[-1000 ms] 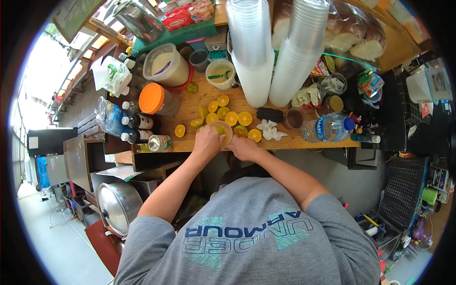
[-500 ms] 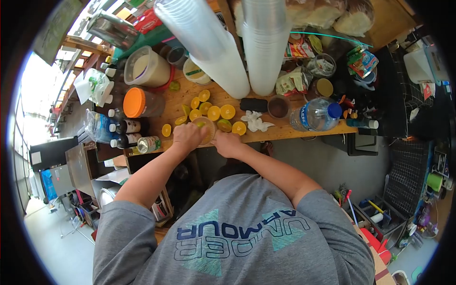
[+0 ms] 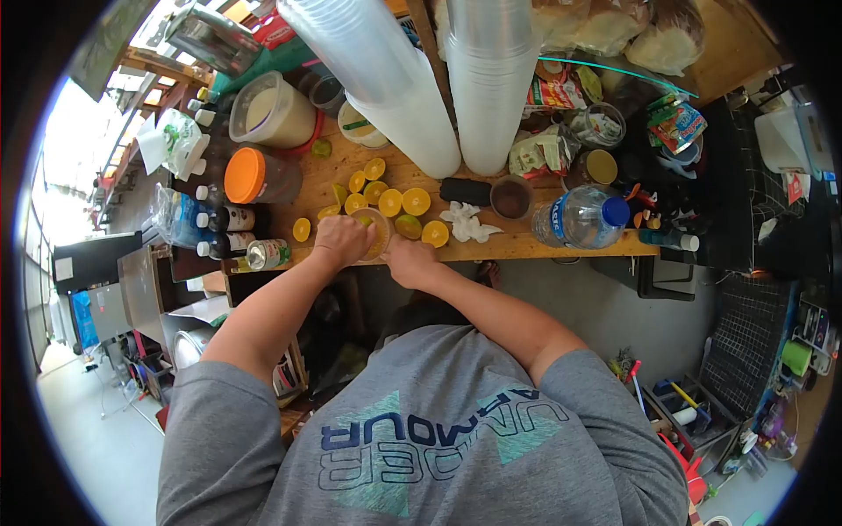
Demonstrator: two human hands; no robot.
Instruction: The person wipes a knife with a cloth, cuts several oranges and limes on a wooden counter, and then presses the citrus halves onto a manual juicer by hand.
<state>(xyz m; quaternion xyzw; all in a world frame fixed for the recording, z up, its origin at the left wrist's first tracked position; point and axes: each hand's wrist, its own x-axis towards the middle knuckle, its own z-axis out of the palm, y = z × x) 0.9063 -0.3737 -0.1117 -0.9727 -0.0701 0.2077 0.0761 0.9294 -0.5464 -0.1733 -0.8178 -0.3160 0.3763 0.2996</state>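
At the table's front edge stands a round, see-through citrus juicer with yellowish juice or pulp in it. My left hand is closed around a green-skinned citrus half and presses it on the juicer's left side; most of the fruit is hidden by the fingers. My right hand is closed at the juicer's right edge and holds it. Several cut orange halves lie just beyond, most with the cut face up. One half lies apart on the left.
Two tall stacks of clear plastic cups stand behind the fruit. To the right are a crumpled tissue, a brown cup and a large water bottle. Leftward stand an orange-lidded jar, a can and several dark bottles.
The view has shifted slightly, so the table items sit a little further left. My left hand has turned a bit over the juicer; both hands keep their hold.
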